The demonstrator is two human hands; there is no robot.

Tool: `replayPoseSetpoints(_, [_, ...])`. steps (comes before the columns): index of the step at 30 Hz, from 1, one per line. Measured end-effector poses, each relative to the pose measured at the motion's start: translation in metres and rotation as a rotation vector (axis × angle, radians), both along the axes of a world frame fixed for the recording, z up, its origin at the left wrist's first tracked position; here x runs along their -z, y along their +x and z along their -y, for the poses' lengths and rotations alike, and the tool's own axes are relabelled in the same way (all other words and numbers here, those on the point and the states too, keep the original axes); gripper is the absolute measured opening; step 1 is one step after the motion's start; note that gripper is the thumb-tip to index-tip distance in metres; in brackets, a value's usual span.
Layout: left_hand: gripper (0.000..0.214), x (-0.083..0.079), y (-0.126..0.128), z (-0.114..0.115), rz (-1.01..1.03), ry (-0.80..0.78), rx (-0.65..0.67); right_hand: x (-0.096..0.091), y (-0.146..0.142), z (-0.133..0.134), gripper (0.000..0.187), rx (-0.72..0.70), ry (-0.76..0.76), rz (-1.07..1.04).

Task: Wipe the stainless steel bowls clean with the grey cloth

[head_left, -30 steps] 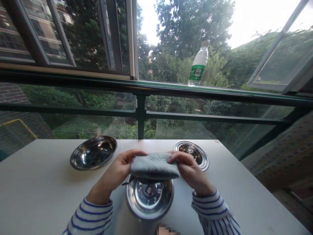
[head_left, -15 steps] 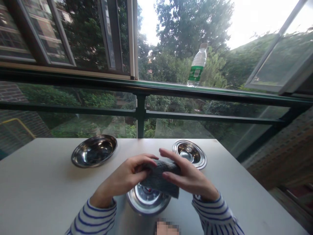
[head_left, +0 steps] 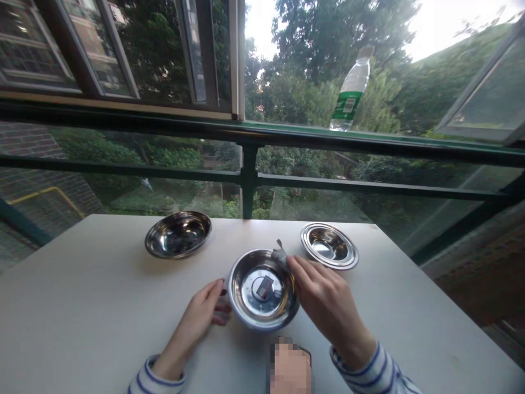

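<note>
A steel bowl (head_left: 262, 289) with a small dark label inside stands on the white table (head_left: 82, 295) right in front of me. My left hand (head_left: 203, 317) rests against the bowl's left rim, fingers curled on it. On the bowl's right rim lies my right hand (head_left: 324, 298), closed over a folded grey cloth (head_left: 280, 255); only a corner of the cloth pokes out past the fingertips.
A second steel bowl (head_left: 178, 234) sits at the back left and a smaller rimmed steel dish (head_left: 329, 245) at the back right. A plastic water bottle (head_left: 350, 93) with a green label stands on the window ledge behind a green railing (head_left: 246, 180).
Both hands held the cloth above the bowl. Now the left hand has let go and dropped to the bowl's rim, while the right hand presses the bunched cloth at the right rim.
</note>
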State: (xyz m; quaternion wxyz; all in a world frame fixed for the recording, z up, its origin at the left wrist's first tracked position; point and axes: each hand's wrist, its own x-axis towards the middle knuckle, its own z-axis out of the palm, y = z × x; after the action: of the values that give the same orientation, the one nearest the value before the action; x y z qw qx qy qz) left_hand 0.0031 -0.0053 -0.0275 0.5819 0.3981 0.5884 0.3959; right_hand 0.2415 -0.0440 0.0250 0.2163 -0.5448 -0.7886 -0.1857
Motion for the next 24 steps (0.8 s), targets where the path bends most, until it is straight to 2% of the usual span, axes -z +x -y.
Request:
replayPoseSetpoints(3, [0.040,0.008,0.013,0.022,0.248,-0.091,0.050,0.009,-0.018,0.008,0.035,0.030,-0.087,0.150])
replayPoseSetpoints(5, [0.045,0.009,0.021,0.031,0.311,-0.101,0.035,0.014,-0.029,0.012,0.037,0.038,-0.180,0.194])
replayPoseSetpoints(11, [0.058,0.015,0.032,0.039,0.376,-0.131,0.016,0.017,-0.054,0.010,0.030,0.061,-0.488,0.232])
replayPoseSetpoints(15, [0.065,0.019,0.037,0.040,0.351,-0.127,-0.025,0.015,-0.064,0.000,0.031,0.123,-0.551,0.213])
replayPoseSetpoints(18, [0.069,0.021,0.040,0.043,0.365,-0.107,0.001,0.016,-0.073,-0.004,0.032,0.125,-0.633,0.118])
replayPoseSetpoints(20, [0.065,0.025,0.041,0.045,0.361,-0.082,-0.014,0.016,-0.077,-0.003,0.029,0.076,-0.684,-0.026])
replayPoseSetpoints(24, [0.049,0.034,0.039,0.048,0.342,0.079,-0.053,0.013,-0.075,0.002,0.035,-0.166,-0.754,-0.451])
